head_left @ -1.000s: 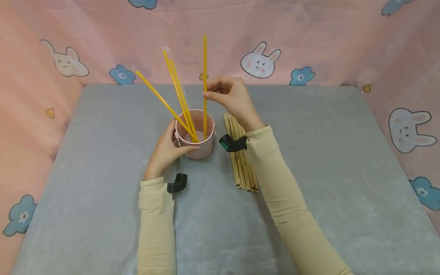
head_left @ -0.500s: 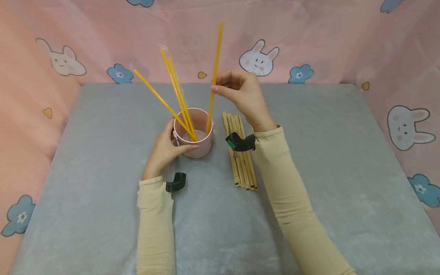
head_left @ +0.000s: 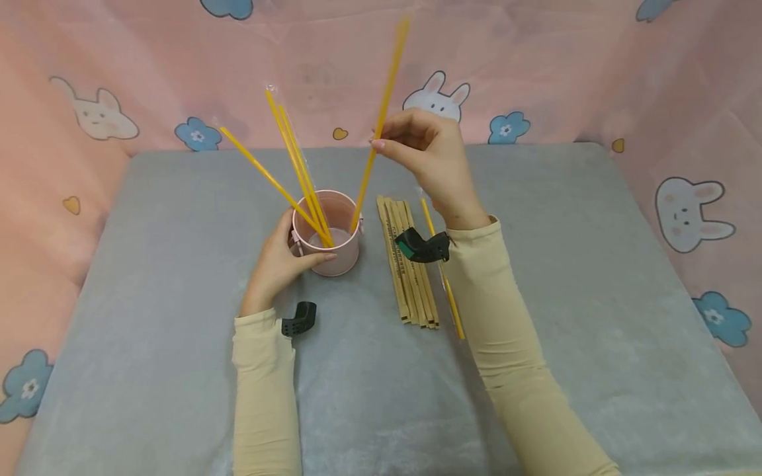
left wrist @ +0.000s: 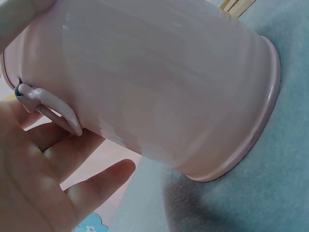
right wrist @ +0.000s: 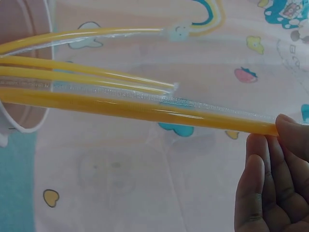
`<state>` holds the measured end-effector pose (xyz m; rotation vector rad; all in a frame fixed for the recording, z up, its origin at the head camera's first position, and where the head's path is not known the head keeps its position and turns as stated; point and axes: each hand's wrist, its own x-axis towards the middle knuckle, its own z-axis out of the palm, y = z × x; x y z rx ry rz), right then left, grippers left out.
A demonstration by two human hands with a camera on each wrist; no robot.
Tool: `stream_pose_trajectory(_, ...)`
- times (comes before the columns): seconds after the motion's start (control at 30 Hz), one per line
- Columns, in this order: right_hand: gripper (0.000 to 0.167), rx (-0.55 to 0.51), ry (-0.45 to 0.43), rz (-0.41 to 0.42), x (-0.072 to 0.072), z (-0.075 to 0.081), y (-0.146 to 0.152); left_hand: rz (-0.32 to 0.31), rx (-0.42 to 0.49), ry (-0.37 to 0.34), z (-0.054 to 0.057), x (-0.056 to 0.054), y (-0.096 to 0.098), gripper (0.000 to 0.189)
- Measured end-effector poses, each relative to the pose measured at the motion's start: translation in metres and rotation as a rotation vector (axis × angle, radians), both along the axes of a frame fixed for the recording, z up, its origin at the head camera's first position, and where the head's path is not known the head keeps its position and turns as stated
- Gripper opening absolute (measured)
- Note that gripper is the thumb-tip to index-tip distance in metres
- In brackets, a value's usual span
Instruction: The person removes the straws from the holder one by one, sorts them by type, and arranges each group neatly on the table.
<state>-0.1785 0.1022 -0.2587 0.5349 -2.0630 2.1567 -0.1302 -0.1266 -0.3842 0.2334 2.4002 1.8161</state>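
Observation:
My left hand holds a small pink metal bucket by its left side, the thumb along the front rim. In the left wrist view, the fingers lie around the bucket wall near its handle. Thumb and fingertips of my right hand pinch a yellow drinking straw in clear wrapping. That straw tilts right, its lower end at the inner right side of the bucket. Several other wrapped yellow straws lean left out of the bucket. The right wrist view shows the pinched straw along them.
Right of the bucket lies a row of slim brown paper packets with dark printing. Another yellow straw lies on the grey cloth beside them, partly under the right wrist. A pink patterned curtain surrounds the table.
My right hand has moved up and right, drawing the pinched straw higher and tilting it right. The loose straw on the table has come into view. The left hand keeps its hold on the bucket.

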Motion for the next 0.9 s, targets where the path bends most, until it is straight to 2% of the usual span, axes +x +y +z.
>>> stream_pose_trajectory(0.3,0.013,-0.082,0.106,-0.013,0.008,0.006,0.006,0.005,-0.006,-0.006,0.001,0.001,-0.001,0.085)
stream_pose_trajectory(0.6,0.013,-0.155,0.097,-0.01,0.017,0.012,0.012,0.005,0.004,0.001,0.0,0.002,-0.003,0.086)
stream_pose_trajectory(0.9,0.012,-0.168,0.069,-0.06,0.025,0.009,0.021,0.005,-0.008,0.009,0.0,0.001,-0.004,0.085)
